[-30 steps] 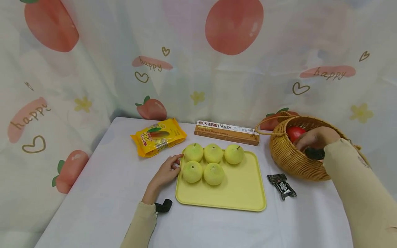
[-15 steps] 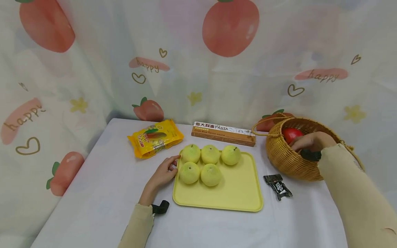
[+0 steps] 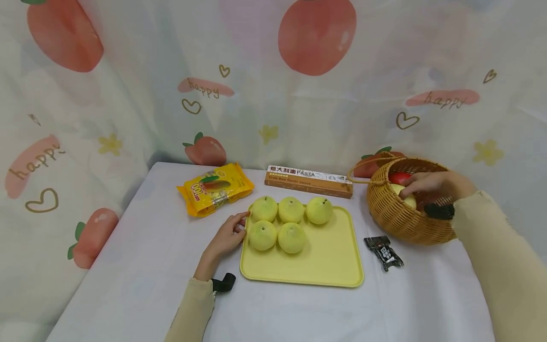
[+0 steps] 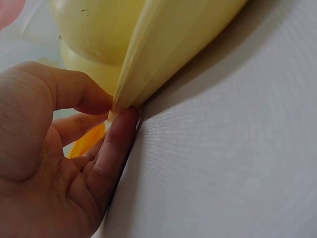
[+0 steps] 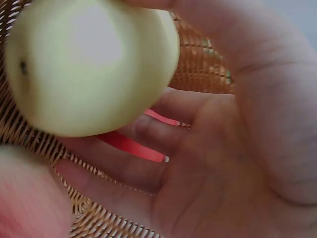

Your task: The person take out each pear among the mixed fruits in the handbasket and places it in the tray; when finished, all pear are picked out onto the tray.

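My left hand (image 3: 226,237) pinches the left rim of a yellow tray (image 3: 325,266); in the left wrist view its thumb and fingers (image 4: 114,134) meet at that rim. Several yellow-green pears (image 3: 292,237) stand in two rows on the tray's far left part. Over at the right, my right hand (image 3: 436,184) is inside a wicker basket (image 3: 393,213) and grips another pale pear (image 5: 89,69) between thumb and fingers. Behind that hand shows a red fruit (image 3: 399,178). A pinkish fruit (image 5: 29,198) lies lower left in the right wrist view, partly out of frame.
Behind the tray lie a yellow candy bag (image 3: 218,188) and a long pasta box (image 3: 308,181). A small black wrapped packet (image 3: 386,254) rests between tray and basket. The basket's looped handle (image 3: 363,173) sticks out leftward. A printed curtain (image 3: 316,118) hangs behind the table.
My right hand has risen a little in the basket, and a pale pear now shows in its fingers. The left hand stays at the tray rim; the head view shifted slightly.
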The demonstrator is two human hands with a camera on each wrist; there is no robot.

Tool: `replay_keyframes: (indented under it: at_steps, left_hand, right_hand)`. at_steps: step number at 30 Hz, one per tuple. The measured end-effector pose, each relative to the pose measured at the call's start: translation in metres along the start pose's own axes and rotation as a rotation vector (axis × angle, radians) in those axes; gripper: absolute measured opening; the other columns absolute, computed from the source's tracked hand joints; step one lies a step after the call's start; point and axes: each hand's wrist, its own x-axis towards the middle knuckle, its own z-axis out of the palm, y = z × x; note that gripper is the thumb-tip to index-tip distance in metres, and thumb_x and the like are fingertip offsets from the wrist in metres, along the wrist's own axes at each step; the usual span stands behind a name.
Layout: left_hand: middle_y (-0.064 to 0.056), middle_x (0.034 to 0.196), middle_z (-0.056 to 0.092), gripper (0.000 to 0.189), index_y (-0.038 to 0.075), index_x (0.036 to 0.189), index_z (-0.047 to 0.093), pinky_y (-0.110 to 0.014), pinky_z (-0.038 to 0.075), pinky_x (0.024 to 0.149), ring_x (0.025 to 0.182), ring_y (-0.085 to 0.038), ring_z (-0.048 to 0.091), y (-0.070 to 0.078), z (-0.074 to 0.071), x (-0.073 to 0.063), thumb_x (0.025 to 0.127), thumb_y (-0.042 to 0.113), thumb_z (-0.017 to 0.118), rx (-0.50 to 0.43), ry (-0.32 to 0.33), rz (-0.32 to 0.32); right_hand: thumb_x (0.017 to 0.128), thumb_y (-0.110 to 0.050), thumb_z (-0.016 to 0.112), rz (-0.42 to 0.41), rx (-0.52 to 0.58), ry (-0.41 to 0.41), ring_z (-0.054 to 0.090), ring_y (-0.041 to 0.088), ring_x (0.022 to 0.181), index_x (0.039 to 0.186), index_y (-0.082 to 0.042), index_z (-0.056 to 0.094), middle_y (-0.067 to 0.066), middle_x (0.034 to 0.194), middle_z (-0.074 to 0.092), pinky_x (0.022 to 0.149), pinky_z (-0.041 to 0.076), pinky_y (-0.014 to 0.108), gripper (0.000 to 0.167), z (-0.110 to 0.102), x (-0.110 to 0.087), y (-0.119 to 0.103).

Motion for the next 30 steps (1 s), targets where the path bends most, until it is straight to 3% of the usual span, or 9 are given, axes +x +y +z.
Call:
replay_keyframes:
  at_steps: [3,6,8,12,14,17,24,30]
  left_hand:
    - [-0.007,0.106,0.053,0.056,0.011,0.141,0.052,-0.03,0.043,0.071,0.08,-0.017,0.052,-0.001,0.0,-0.003,0.086,0.001,0.057,0.001,0.012,-0.012]
    - [-0.007,0.106,0.052,0.056,0.011,0.142,0.052,-0.031,0.043,0.071,0.08,-0.017,0.052,-0.001,-0.001,-0.004,0.087,0.001,0.057,0.003,0.017,-0.02]
    - [-0.008,0.107,0.052,0.056,0.011,0.142,0.052,-0.032,0.043,0.071,0.081,-0.018,0.052,0.0,-0.002,-0.004,0.087,0.001,0.057,-0.004,0.017,-0.018]
    - [-0.008,0.108,0.052,0.056,0.012,0.142,0.051,-0.031,0.043,0.072,0.082,-0.018,0.051,0.002,-0.002,0.0,0.087,0.002,0.056,0.003,0.009,-0.015]
    - [-0.008,0.108,0.053,0.056,0.012,0.142,0.051,-0.031,0.043,0.072,0.082,-0.018,0.051,0.003,-0.002,0.001,0.087,0.002,0.056,0.01,0.007,-0.009]
    - [-0.008,0.108,0.052,0.056,0.011,0.143,0.051,-0.03,0.043,0.071,0.082,-0.018,0.051,0.006,-0.002,0.003,0.088,0.002,0.056,0.009,0.0,-0.002]
    - [-0.01,0.108,0.052,0.056,0.009,0.142,0.051,-0.03,0.042,0.071,0.081,-0.018,0.051,0.006,0.0,0.003,0.087,0.0,0.056,0.006,-0.005,0.012]
    - [-0.008,0.108,0.052,0.056,0.012,0.143,0.051,-0.03,0.043,0.071,0.082,-0.018,0.052,0.004,0.0,0.002,0.088,0.002,0.057,0.005,-0.005,-0.02]
  right_hand:
    - [0.093,-0.029,0.062,-0.043,0.002,0.06,0.06,0.024,0.091,0.137,0.015,0.027,0.018,0.111,0.055,0.082,0.054,0.042,0.071,0.001,-0.002,-0.005]
    - [0.093,-0.04,0.062,-0.064,-0.098,0.161,0.058,0.027,0.103,0.141,0.013,0.028,0.021,0.125,0.047,0.089,0.051,0.044,0.079,0.003,-0.007,-0.007]
    - [0.093,-0.041,0.062,-0.092,-0.141,0.223,0.058,0.027,0.104,0.138,0.012,0.034,0.022,0.125,0.047,0.09,0.05,0.045,0.075,0.005,-0.011,-0.006]
    - [0.092,-0.039,0.063,-0.161,-0.243,0.366,0.056,0.022,0.096,0.13,0.01,0.046,0.017,0.115,0.056,0.081,0.05,0.039,0.064,0.008,-0.018,-0.008]
    - [0.093,-0.036,0.064,-0.187,-0.259,0.419,0.055,0.02,0.093,0.134,0.011,0.044,0.018,0.115,0.057,0.077,0.05,0.036,0.066,0.009,-0.021,-0.01]
    - [0.094,-0.037,0.063,-0.187,-0.225,0.46,0.057,0.02,0.092,0.141,0.009,0.037,0.021,0.119,0.054,0.076,0.049,0.036,0.071,0.012,-0.027,-0.011]
    - [0.095,-0.043,0.06,-0.169,-0.163,0.503,0.053,0.038,0.109,0.15,0.008,0.02,0.032,0.139,0.036,0.089,0.042,0.056,0.085,0.021,-0.041,-0.007]
    - [0.091,-0.042,0.067,-0.218,-0.182,0.622,0.045,0.033,0.111,0.152,0.001,0.025,0.025,0.133,0.045,0.081,0.044,0.041,0.085,0.033,-0.05,-0.014]
